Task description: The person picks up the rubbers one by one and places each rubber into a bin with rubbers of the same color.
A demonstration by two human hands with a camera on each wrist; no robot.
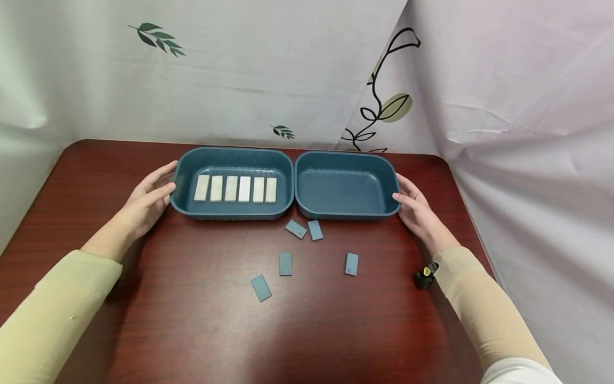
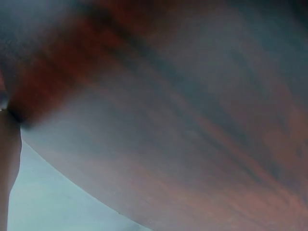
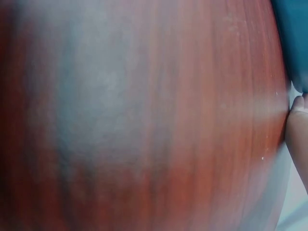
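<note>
Two dark blue oblong trays stand end to end on the table. My left hand [image 1: 150,200] is at the outer end of the left tray [image 1: 232,216], fingers fairly straight and thumb tip right at the rim. Several white rectangular blocks [image 1: 244,189] stand in a row inside that tray. At the outer end of the right tray [image 1: 345,215], my right hand [image 1: 416,208] rests with its thumb on the rim and its fingers along the outside wall. Nothing lies in the right tray. In the right wrist view, a fingertip [image 3: 298,104] meets the tray's corner [image 3: 294,43].
Several blue-grey rectangular tiles lie loose in front of the trays, one [image 1: 352,264] to the right and one [image 1: 261,288] nearest me. A small black device [image 1: 424,276] sits by the right wrist. A white patterned curtain [image 1: 230,80] hangs behind the reddish-brown table [image 1: 201,320].
</note>
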